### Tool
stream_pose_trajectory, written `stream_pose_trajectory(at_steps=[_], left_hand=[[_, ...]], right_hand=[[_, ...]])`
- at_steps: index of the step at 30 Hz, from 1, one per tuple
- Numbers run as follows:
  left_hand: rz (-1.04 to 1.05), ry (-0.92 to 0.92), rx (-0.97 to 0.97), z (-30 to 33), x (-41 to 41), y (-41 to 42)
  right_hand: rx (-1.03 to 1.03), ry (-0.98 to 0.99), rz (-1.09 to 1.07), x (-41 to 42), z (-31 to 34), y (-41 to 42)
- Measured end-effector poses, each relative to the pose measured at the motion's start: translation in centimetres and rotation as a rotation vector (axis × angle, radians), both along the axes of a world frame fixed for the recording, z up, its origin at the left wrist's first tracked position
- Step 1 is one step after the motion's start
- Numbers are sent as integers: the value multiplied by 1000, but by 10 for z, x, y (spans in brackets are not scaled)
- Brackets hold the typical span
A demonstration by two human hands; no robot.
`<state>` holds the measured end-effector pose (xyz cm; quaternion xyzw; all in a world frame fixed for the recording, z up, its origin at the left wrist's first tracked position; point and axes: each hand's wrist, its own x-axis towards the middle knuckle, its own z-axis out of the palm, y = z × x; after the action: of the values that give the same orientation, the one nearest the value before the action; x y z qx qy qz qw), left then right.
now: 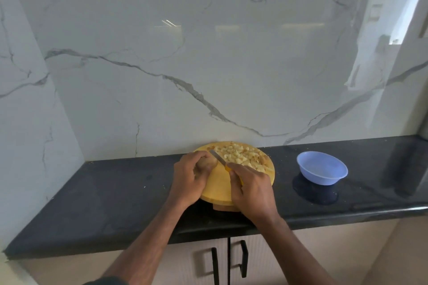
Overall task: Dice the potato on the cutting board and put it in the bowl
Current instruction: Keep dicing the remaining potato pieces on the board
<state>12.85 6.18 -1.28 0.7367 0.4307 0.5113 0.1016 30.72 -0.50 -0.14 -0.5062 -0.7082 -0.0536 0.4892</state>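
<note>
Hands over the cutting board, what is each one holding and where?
Left hand grips the uncut potato piece around its body; right hand holds the knife by its yellow handle.

There is a single view, from a wide-angle camera worn on the person's head. It looks forward and steeply down across a dark surface (115, 192) toward a veined marble wall (162, 53), which fills the upper two thirds of the picture. The round wooden cutting board (217, 190) sits just below the middle, near the camera, with both forearms reaching up to it from the bottom edge. The blue bowl (322, 168) lies to the right of the board. The cabinet doors (208, 261) under the surface show at the bottom. Straight lines bow toward the edges, as a wide lens bends them.
</note>
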Motion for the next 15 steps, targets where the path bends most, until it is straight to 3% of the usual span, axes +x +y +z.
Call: stream_pose_trajectory(at_steps=[15], left_hand=[[-53, -119, -13, -1, -6, -2]], right_hand=[[-98, 18, 10, 2, 4, -4]])
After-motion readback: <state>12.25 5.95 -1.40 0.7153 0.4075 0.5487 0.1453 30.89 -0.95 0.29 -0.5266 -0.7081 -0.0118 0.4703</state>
